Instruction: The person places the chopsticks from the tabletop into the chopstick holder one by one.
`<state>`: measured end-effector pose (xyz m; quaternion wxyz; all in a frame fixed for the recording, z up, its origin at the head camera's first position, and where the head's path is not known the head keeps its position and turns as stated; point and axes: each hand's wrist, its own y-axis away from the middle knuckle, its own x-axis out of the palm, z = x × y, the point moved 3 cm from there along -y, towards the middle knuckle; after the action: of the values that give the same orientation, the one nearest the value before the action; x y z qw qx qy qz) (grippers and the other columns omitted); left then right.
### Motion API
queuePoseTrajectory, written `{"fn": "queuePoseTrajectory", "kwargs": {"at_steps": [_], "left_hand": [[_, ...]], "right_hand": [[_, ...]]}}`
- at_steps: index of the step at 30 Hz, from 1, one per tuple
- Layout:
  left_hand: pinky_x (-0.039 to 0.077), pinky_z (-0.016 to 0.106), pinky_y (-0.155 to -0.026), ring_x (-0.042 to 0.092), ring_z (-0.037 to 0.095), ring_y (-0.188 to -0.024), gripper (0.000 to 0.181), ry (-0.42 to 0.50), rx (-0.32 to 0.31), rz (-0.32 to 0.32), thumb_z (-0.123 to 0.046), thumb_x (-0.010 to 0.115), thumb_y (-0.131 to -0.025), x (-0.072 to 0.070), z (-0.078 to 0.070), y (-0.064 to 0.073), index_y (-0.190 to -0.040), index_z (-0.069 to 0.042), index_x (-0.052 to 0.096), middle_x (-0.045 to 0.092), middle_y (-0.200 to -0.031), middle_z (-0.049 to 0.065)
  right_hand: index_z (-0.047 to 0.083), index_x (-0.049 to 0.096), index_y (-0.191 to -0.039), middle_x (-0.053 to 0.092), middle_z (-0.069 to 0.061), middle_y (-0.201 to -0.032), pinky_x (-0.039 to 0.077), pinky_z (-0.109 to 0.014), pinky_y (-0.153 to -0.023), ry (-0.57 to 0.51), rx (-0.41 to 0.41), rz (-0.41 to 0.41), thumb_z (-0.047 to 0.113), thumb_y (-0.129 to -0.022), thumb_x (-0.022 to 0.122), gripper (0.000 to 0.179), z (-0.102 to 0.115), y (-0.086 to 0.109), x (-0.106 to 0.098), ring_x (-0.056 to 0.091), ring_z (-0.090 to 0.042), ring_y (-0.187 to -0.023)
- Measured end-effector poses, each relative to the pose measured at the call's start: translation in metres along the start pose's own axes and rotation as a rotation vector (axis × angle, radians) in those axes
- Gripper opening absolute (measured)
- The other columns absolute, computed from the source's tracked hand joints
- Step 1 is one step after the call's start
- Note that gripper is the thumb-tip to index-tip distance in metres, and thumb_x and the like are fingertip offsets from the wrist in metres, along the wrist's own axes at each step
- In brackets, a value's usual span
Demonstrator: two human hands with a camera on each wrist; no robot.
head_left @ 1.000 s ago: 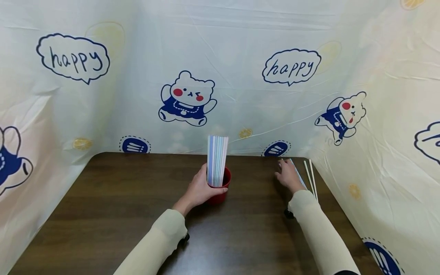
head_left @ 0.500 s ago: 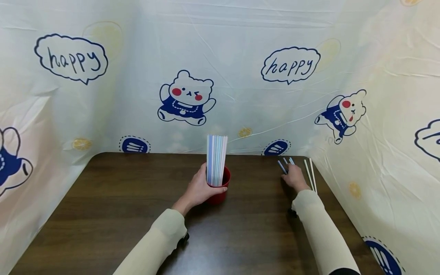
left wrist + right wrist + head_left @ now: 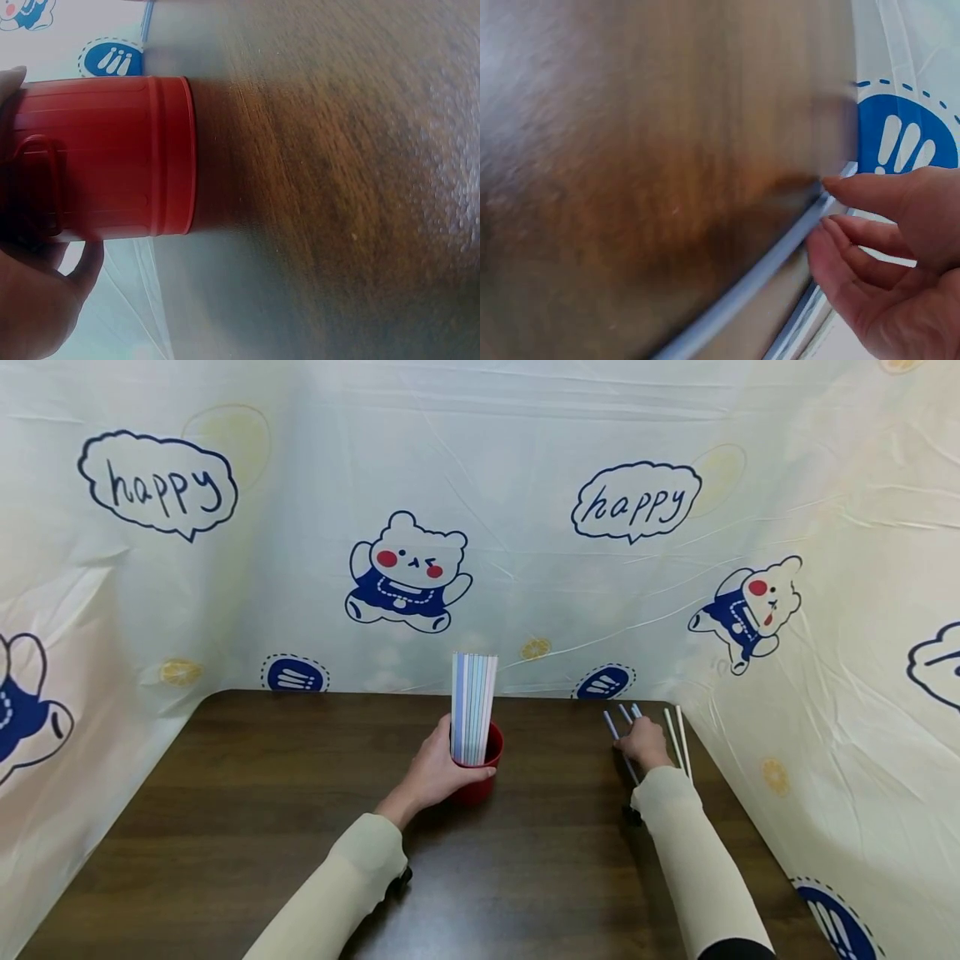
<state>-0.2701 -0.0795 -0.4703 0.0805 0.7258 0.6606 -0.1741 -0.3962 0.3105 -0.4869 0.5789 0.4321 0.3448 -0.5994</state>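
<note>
In the head view my left hand (image 3: 426, 770) grips an upright red cup (image 3: 476, 791), its thumb across the front. Several pale blue, white and pinkish straws (image 3: 472, 710) stand bundled in it. A raised wire loop shows on the cup's side in the left wrist view. At the table's far right, my right hand (image 3: 645, 743) has thumb and fingertips on either side of a blue straw (image 3: 742, 289), pinching it low over the tabletop. Other blue straws (image 3: 636, 711) lie beside that hand, partly hidden by it.
Two white straws (image 3: 677, 743) lie near the right edge of the dark wooden table (image 3: 225, 810). A patterned curtain (image 3: 525, 568) rises behind the table and along both sides.
My right hand first reached over the straws, then drew back slightly towards me. The blue straw now shows on both sides of that hand. The left hand and cup stay in place.
</note>
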Motion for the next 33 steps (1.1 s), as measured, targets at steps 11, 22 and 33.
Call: {"fn": "queuePoseTrajectory", "kwargs": {"at_steps": [11,22,33], "left_hand": [[0.042,0.061,-0.110,0.049,0.026,-0.135,0.105,0.000,-0.011,0.004,-0.036,0.094,-0.073,0.001,0.001,0.001,-0.155,-0.029,0.029,0.046,-0.151,0.000],[0.044,0.060,-0.108,0.051,0.025,-0.134,0.103,-0.013,-0.009,-0.005,-0.034,0.093,-0.074,0.000,0.001,-0.003,-0.154,-0.028,0.029,0.047,-0.149,-0.001],[0.045,0.059,-0.108,0.052,0.025,-0.132,0.105,-0.015,0.002,-0.004,-0.036,0.094,-0.073,0.000,0.000,-0.001,-0.155,-0.027,0.029,0.048,-0.149,-0.001]], "right_hand": [[-0.009,0.057,-0.090,0.067,-0.019,-0.069,0.061,-0.034,-0.056,-0.288,0.127,0.186,-0.006,-0.080,0.069,0.016,0.015,0.001,0.000,0.071,-0.022,-0.054],[-0.012,0.055,-0.092,0.066,-0.017,-0.075,0.063,-0.038,-0.071,-0.652,0.186,0.285,-0.018,-0.084,0.064,0.014,0.039,0.019,0.009,0.071,-0.021,-0.060],[-0.023,0.066,-0.107,0.070,-0.016,-0.085,0.063,-0.033,-0.068,-0.699,-0.043,0.186,-0.011,-0.090,0.061,0.021,0.068,0.017,0.000,0.071,-0.016,-0.065]]}}
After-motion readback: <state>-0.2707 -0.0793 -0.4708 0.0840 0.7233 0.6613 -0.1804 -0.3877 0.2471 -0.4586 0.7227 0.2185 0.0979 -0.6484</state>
